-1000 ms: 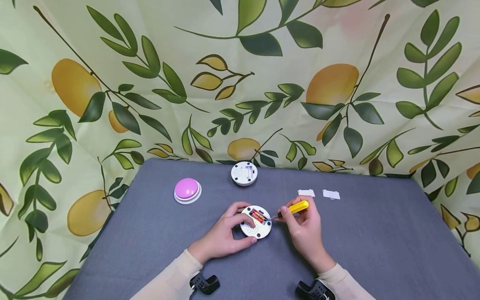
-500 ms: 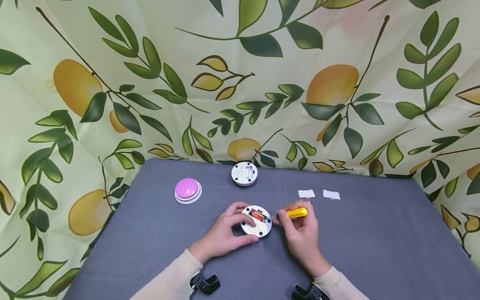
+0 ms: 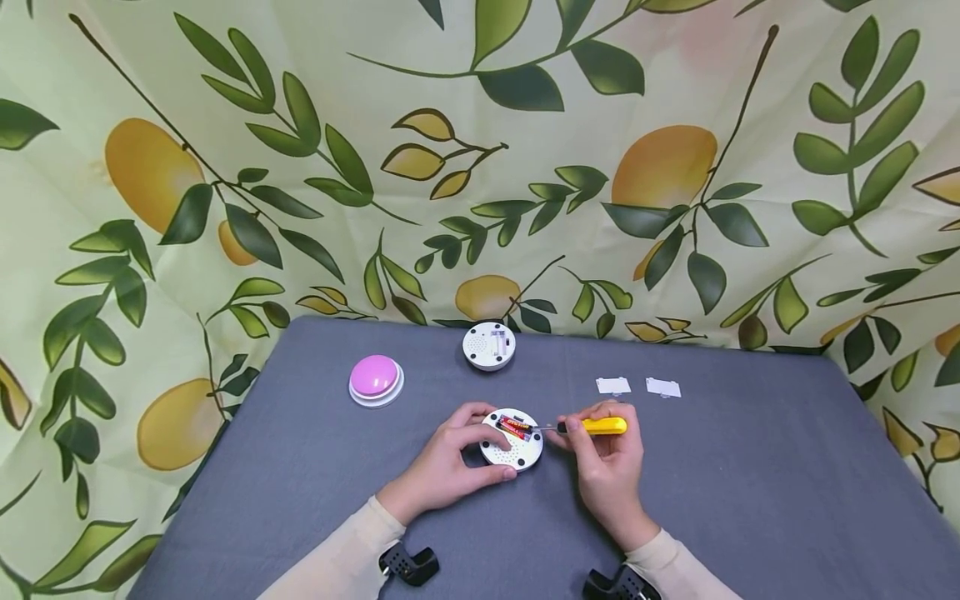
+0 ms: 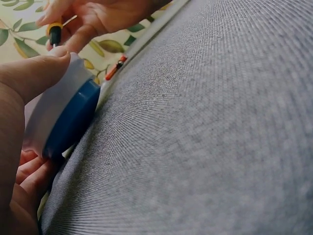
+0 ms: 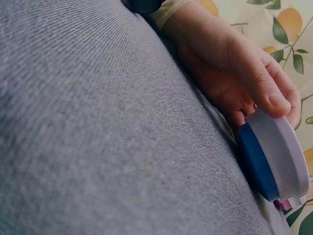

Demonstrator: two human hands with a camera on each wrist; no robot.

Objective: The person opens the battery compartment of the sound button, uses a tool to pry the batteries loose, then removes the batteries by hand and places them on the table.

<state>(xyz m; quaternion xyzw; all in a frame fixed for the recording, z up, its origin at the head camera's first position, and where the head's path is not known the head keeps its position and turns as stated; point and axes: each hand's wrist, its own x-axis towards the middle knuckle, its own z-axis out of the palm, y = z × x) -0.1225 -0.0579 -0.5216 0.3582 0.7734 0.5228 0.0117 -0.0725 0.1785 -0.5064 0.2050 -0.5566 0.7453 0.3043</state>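
My left hand grips a round white button device, underside up, thumb at its near edge and a fingertip on its perforated face. Its blue dome points down toward the table in the left wrist view. Red batteries lie in its uncovered compartment. My right hand holds a screwdriver with a yellow handle and black collar. The thin shaft reaches to the compartment's right end; whether it touches a battery cannot be told. In the right wrist view, the left thumb rests on the white rim.
A pink domed button stands at the left. Farther back lies a second upturned white device with its compartment uncovered. Two white battery covers lie at the back right. A small red-orange object lies on the cloth beyond the blue dome.
The screwdriver has gone from slanted to nearly level, and its handle has shifted slightly right over the last half second. The left hand keeps its grip on the white device, which has barely moved.
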